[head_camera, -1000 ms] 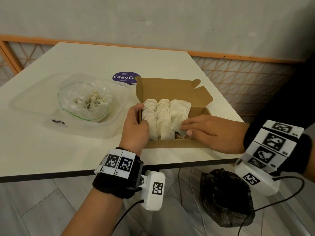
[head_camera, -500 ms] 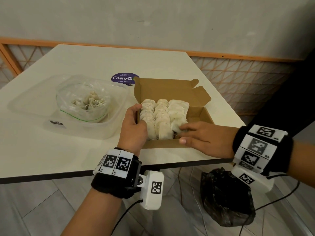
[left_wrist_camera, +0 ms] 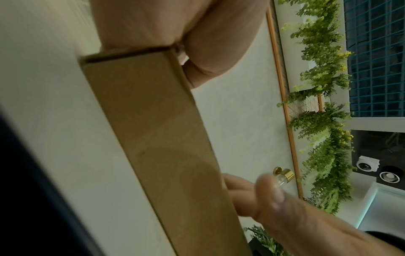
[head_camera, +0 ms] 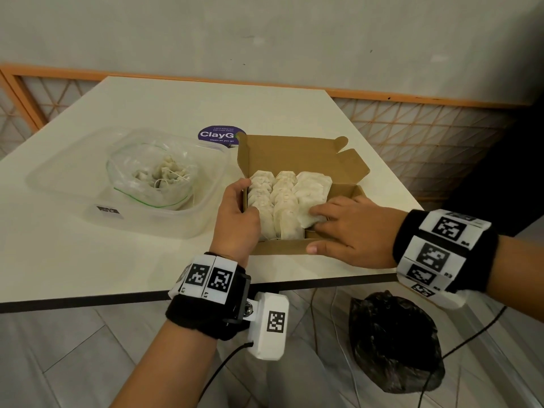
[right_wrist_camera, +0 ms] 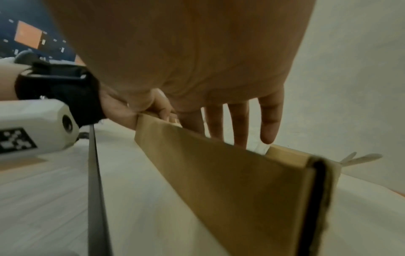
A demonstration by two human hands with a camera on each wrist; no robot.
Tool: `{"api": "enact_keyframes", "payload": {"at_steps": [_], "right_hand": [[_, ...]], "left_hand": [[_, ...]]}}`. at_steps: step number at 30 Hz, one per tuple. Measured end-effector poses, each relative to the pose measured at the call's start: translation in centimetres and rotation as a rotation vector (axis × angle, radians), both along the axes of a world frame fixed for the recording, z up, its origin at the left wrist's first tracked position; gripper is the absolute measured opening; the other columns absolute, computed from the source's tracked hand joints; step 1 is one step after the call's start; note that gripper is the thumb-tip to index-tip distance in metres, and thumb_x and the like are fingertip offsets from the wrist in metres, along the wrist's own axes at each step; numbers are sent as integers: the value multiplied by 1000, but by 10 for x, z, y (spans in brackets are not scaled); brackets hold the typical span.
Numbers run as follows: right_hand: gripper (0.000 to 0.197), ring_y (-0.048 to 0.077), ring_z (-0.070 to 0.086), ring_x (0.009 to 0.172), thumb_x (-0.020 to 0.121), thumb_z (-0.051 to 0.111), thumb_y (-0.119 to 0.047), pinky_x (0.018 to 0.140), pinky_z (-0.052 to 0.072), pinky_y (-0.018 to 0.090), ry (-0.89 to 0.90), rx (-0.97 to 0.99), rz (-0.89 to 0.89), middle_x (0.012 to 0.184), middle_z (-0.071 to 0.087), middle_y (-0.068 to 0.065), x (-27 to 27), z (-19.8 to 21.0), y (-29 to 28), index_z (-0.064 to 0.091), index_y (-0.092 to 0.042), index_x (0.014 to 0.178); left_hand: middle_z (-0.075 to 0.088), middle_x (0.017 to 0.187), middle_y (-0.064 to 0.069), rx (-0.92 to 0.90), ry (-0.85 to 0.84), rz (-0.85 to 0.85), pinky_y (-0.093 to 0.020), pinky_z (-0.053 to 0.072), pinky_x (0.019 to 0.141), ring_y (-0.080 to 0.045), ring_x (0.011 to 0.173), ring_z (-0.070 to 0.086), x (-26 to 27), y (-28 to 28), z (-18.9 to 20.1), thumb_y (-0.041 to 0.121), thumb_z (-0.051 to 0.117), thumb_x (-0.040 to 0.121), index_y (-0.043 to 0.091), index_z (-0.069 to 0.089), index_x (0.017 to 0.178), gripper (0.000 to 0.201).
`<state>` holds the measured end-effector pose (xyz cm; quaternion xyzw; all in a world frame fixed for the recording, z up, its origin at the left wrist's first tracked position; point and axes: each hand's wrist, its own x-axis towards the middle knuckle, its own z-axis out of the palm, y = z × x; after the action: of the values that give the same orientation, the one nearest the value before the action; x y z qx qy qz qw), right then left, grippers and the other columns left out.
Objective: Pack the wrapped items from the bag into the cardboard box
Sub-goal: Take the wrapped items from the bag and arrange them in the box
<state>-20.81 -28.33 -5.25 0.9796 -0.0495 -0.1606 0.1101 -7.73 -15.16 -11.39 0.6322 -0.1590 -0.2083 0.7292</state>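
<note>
An open cardboard box (head_camera: 297, 245) sits near the table's front edge, its lid standing up at the back. Three rows of pale wrapped items (head_camera: 284, 201) fill it. My left hand (head_camera: 244, 198) grips the box's left wall, fingers curled over the rim. My right hand (head_camera: 318, 231) lies flat, its straight fingers (right_wrist_camera: 269, 121) pressing on the right row, with the thumb against the front wall. The left wrist view shows the box wall (left_wrist_camera: 157, 138) up close. A clear zip bag (head_camera: 153, 181) with more wrapped items lies to the left.
The bag sits inside a clear plastic tub (head_camera: 176, 228) left of the box. A purple round sticker (head_camera: 222, 136) lies on the table behind them. A black plastic bag (head_camera: 391, 343) is on the floor under the table's front edge (head_camera: 88, 303). A wall stands behind.
My right hand has settled onto the right row, with its thumb coming down against the box's front wall and the wrist swinging slightly left. The left hand keeps its hold.
</note>
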Motion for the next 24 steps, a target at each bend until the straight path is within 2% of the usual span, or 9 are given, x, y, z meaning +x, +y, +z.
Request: {"api": "enact_keyframes", "payload": {"at_steps": [3,6,10,14,16,17,20,22,24], "right_hand": [[107,14,22,140,64,-17,-81,112,27,40,-73,135,0,154,23,-5,-5,2,3,37,-28,140],[91,11,8,145,73,6,-73,119,12,35,45,293,-112,158,10,-5,-10,1,10,18,-24,149],[96,10,2,146,69,7,-74,120,10,39,70,306,-178,159,2,-8,-8,-6,11,13,-23,150],[89,9,7,145,74,10,-71,119,8,33,21,360,-198,158,9,-8,-4,-1,12,23,-24,148],[66,8,23,139,89,22,-58,110,12,17,-154,498,-261,153,28,-6,-4,6,9,36,-22,143],[54,7,34,132,94,28,-50,103,19,14,-288,577,-318,146,40,-6,-4,8,6,44,-22,138],[34,14,56,105,97,36,-41,95,39,26,-602,747,-530,117,64,0,-4,7,-10,60,-29,118],[26,28,63,94,96,41,-37,93,48,42,-612,791,-585,106,68,16,-2,0,-19,65,-34,104],[21,31,64,97,94,48,-32,96,47,44,-560,849,-620,112,67,17,2,-7,-26,67,-30,103]], "left_hand": [[52,129,-3,-10,2,-8,-43,44,103,-17,120,52,1,0,0,-10,35,86,25,45,119,48],[53,128,-3,-16,-1,-2,-43,44,104,-17,119,52,1,0,-1,-10,36,86,23,46,119,47],[53,130,-4,0,-11,-1,-45,43,104,-19,121,51,2,0,-2,-8,37,84,25,46,120,50],[54,126,-3,-9,7,-4,-40,47,100,-15,113,55,1,0,0,-4,39,83,25,47,117,46],[54,125,-3,7,-5,-8,-32,50,89,-9,102,57,2,0,0,-7,41,86,22,46,122,46],[53,127,-3,54,-49,-2,-29,50,87,-9,103,57,2,0,1,-3,47,87,22,45,125,46],[42,138,0,207,-210,-47,-32,41,104,-13,123,45,-3,-1,4,19,73,78,22,38,134,65],[30,143,1,293,-280,-127,-27,34,106,-12,127,37,-6,-4,9,19,81,69,19,32,138,84],[24,146,-1,410,-335,-185,-22,32,100,-15,129,34,-4,-6,10,10,82,66,17,28,141,93]]}}
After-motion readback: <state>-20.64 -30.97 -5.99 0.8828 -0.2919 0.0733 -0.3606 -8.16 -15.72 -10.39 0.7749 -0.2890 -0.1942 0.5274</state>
